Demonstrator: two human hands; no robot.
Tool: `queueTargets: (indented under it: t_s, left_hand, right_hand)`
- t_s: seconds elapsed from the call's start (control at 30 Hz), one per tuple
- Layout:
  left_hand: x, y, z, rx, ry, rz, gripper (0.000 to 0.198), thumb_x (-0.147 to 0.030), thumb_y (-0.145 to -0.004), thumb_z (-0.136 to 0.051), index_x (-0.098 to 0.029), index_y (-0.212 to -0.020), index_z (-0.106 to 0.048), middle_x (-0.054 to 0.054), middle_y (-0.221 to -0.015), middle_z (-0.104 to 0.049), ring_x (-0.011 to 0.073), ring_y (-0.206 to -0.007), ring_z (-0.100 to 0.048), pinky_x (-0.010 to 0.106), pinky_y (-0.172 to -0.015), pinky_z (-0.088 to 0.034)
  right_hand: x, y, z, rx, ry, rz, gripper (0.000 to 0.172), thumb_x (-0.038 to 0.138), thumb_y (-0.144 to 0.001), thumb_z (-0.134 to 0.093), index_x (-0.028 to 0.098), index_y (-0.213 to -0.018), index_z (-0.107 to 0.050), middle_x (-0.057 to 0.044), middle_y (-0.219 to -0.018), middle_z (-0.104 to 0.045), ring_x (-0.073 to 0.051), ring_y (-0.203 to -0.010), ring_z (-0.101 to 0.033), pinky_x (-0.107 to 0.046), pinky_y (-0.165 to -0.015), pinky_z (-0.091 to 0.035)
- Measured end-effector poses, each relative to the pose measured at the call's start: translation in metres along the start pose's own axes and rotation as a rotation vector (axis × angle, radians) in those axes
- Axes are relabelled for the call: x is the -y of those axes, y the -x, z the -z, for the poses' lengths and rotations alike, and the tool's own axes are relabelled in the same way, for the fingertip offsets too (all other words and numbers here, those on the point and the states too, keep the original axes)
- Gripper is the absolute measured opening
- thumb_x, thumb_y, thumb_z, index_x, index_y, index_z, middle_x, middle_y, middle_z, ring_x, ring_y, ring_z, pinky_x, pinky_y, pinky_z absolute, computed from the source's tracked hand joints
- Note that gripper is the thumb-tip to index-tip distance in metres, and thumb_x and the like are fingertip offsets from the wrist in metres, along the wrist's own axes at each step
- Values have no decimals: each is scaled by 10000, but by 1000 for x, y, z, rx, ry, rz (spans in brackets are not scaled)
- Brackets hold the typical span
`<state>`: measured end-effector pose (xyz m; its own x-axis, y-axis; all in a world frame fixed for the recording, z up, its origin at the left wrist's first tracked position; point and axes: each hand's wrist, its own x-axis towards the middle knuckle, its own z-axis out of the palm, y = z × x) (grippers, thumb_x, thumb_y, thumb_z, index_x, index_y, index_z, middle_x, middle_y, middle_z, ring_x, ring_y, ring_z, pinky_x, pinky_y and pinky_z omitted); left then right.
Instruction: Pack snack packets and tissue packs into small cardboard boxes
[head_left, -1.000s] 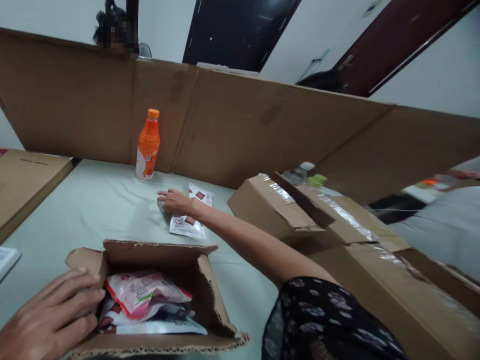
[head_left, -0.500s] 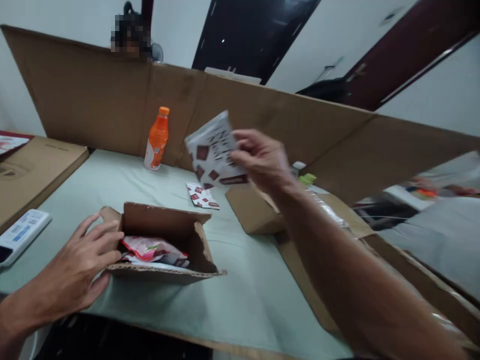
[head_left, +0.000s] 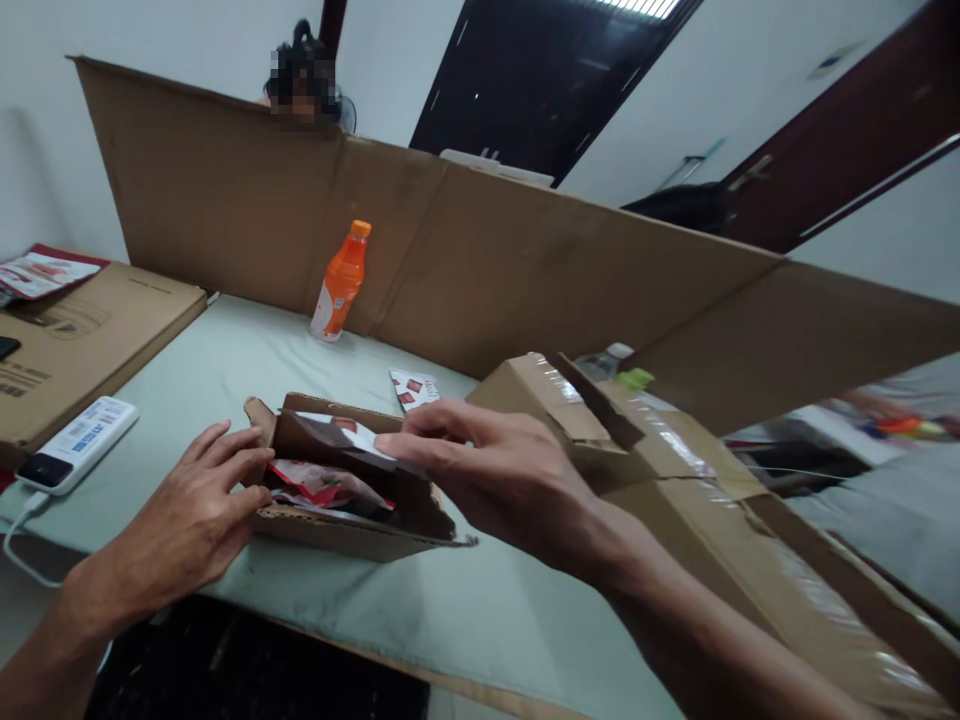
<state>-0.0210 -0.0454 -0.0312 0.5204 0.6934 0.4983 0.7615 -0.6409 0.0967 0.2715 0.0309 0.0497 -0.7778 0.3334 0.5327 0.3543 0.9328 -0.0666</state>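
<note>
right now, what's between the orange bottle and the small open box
Head view: only bare pale-green table cover between the orange bottle and the small open box; a red-and-white packet lies off to the right.

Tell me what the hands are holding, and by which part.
The right hand pinches a white packet by its right edge, over the small open box. The left hand grips nothing; its fingers rest against the box's left wall.
</note>
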Motion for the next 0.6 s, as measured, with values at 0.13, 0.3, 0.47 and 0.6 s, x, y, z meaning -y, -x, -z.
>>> queueTargets:
  t_s: [0.13,0.3,0.47,0.6]
  left_hand:
    - [1,1,-2,13,19,20,293,-42,-889,-509,-196,-951,-751,126,-1323,-703,327,-1368,-560,615,-1155,-463]
    - [3,1,-3,-17,60,25,295,-30,-855,-536,-202,-964,-749,121,-1331,-694,332,-1352,-564,588,-1135,-496]
    - [5,1,-4,-16,146,39,307,-25,-871,-506,-212,-973,-728,101,-1377,-661,316,-1410,-509,565,-1147,-491]
    - [7,0,-7,5,174,45,286,-35,-886,-511,-213,-976,-715,92,-1457,-602,317,-1441,-480,552,-1157,-483]
  right_hand:
    - [-19,-6,-35,388,44,-95,298,166,-1028,-488,236,-1081,-772,-41,-880,-717,-120,-684,-588,-239,-595,-379]
    - [-28,-18,-71,867,12,-279,262,228,-998,-575,209,-1201,-739,-105,-1094,-785,-213,-885,-710,-284,-704,-435]
    - [-32,-32,-79,964,-88,-327,256,287,-1026,-557,249,-1193,-747,-89,-1166,-795,-267,-1016,-739,-318,-766,-476]
    - [-33,-48,-97,1040,-55,-359,266,318,-973,-663,219,-1196,-768,-124,-1141,-799,-286,-1016,-751,-319,-777,-510]
